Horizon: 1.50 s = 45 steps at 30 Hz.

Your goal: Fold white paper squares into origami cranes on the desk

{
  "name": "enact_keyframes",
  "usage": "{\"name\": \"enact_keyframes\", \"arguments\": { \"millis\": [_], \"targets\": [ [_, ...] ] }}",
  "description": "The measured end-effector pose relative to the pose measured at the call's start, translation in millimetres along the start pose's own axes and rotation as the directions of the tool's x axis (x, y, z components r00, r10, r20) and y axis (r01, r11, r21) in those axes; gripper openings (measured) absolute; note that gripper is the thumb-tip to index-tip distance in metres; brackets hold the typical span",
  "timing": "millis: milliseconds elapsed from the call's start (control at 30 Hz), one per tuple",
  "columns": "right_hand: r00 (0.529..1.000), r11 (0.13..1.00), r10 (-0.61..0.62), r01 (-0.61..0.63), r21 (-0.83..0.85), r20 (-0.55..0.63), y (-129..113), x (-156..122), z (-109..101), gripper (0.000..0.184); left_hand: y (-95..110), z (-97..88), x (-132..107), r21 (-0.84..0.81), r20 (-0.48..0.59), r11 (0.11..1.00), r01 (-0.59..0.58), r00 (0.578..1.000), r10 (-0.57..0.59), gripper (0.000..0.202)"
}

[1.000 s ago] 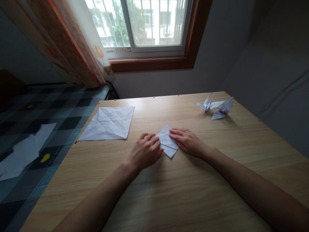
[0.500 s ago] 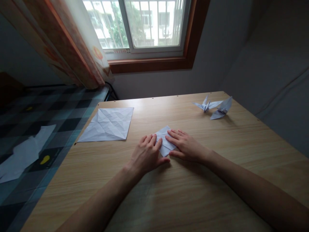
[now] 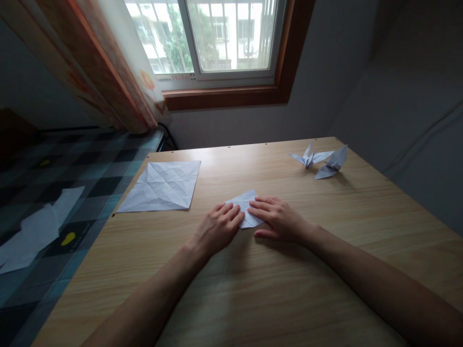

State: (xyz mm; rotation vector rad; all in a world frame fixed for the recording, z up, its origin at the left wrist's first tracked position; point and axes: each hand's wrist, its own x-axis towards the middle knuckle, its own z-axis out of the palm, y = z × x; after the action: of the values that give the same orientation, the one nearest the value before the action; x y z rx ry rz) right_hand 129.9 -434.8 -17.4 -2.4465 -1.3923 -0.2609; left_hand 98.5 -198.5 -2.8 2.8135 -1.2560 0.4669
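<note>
Small folded piece of white paper (image 3: 246, 208) lying flat near the middle of the light wood-grain table (image 3: 275, 289), pinned from both sides. Left hand (image 3: 217, 230) palm down, fingers loosely curled and close together, fingertips pressing the paper's left edge; not gripping, only resting on it. Right hand (image 3: 280, 221) also palm down, fingers stretched out flat and slightly spread over the paper's right half, thumb lying on the wood just below it (pressing, not pinching). No containers anywhere on the table; nothing held inside anything. Larger creased square sheet of white paper (image 3: 161, 186) spread flat at the table's far left corner, well apart from the hands. Two small folded white paper cranes (image 3: 321, 161) at the far right, just beside each other, possibly touching (hard to tell at this size). Lower part of the folded piece hidden under fingers, so exact shape unclear. Both forearms cut off by the bottom edge. Off the table to the left, loose white sheets (image 3: 34, 229) on a dark checked blanket (image 3: 90, 168), partly cut by the frame edge. Behind, a wood-framed window (image 3: 224, 53) and a patterned orange curtain (image 3: 108, 67), its top out of view.
</note>
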Motion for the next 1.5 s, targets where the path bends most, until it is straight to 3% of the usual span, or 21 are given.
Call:
{"name": "enact_keyframes", "arguments": {
  "millis": [133, 200, 267, 367, 500, 600, 700, 767, 833, 900, 967, 1067, 1133, 1200, 1500],
  "targets": [
    [0.998, 0.991, 0.020, -0.013, 0.135, -0.052, 12, -2, 5, 0.073, -4, 5.1, -4, -0.121, -0.144, 0.989, 0.084, 0.984, -0.101, 0.023],
    [0.987, 0.967, 0.092, -0.057, 0.247, -0.131, 17, -3, 6, 0.065, -5, 6.7, -6, -0.233, -0.216, 0.959, 0.159, 0.953, -0.211, 0.022],
    [0.956, 0.912, 0.206, -0.111, 0.395, -0.207, 19, -3, 6, 0.045, -3, 6.4, -8, -0.382, -0.240, 0.899, 0.216, 0.916, -0.322, 0.022],
    [0.919, 0.745, 0.342, -0.138, 0.652, -0.196, 15, -2, 7, 0.023, 2, 3.7, -7, -0.609, -0.183, 0.753, 0.249, 0.880, -0.438, 0.023],
    [0.886, 0.455, 0.456, -0.153, 0.878, -0.082, 7, 3, 14, 0.022, 6, 3.8, -3, -0.774, -0.070, 0.547, 0.318, 0.816, -0.573, 0.022],
    [0.834, 0.395, 0.547, -0.180, 0.901, -0.073, 5, 7, 13, 0.026, 4, 7.6, -2, -0.816, -0.105, 0.495, 0.298, 0.766, -0.634, 0.038],
    [0.873, 0.481, 0.487, -0.245, 0.842, -0.024, 5, 9, 6, 0.032, -1, 10.4, -2, -0.716, -0.256, 0.643, 0.274, 0.753, -0.606, 0.053],
    [0.909, 0.603, 0.416, -0.291, 0.743, 0.019, 5, 10, 1, 0.033, -3, 10.9, -2, -0.551, -0.298, 0.788, 0.275, 0.817, -0.494, 0.052],
    [0.918, 0.751, 0.396, -0.338, 0.568, 0.022, 6, 11, -1, 0.036, -3, 10.7, -1, -0.373, -0.213, 0.894, 0.248, 0.915, -0.343, 0.046],
    [0.910, 0.856, 0.414, -0.376, 0.354, -0.034, 6, 11, 0, 0.043, -1, 10.3, 1, -0.267, -0.036, 0.941, 0.210, 0.973, -0.227, 0.041],
    [0.903, 0.908, 0.409, -0.387, 0.161, -0.131, 5, 11, 2, 0.048, 2, 9.6, 2, -0.216, 0.122, 0.952, 0.215, 0.974, -0.192, 0.041],
    [0.933, 0.948, 0.298, -0.314, -0.049, -0.203, -3, 10, 4, 0.032, 5, 9.1, 3, -0.167, 0.207, 0.950, 0.265, 0.951, -0.230, 0.048],
    [0.976, 0.973, 0.176, -0.192, -0.131, -0.128, -12, 10, 6, 0.020, 5, 9.6, 3, -0.139, 0.217, 0.949, 0.283, 0.944, -0.250, 0.051],
    [0.996, 0.982, 0.081, -0.085, -0.170, -0.028, -22, 10, 8, 0.023, 5, 10.5, 2, -0.116, 0.220, 0.948, 0.298, 0.938, -0.268, 0.052],
    [0.997, 0.884, 0.034, 0.004, -0.467, 0.072, -59, 0, 13, 0.030, 5, 8.4, 3, -0.090, 0.259, 0.938, 0.335, 0.917, -0.303, 0.054]
  ]
}}
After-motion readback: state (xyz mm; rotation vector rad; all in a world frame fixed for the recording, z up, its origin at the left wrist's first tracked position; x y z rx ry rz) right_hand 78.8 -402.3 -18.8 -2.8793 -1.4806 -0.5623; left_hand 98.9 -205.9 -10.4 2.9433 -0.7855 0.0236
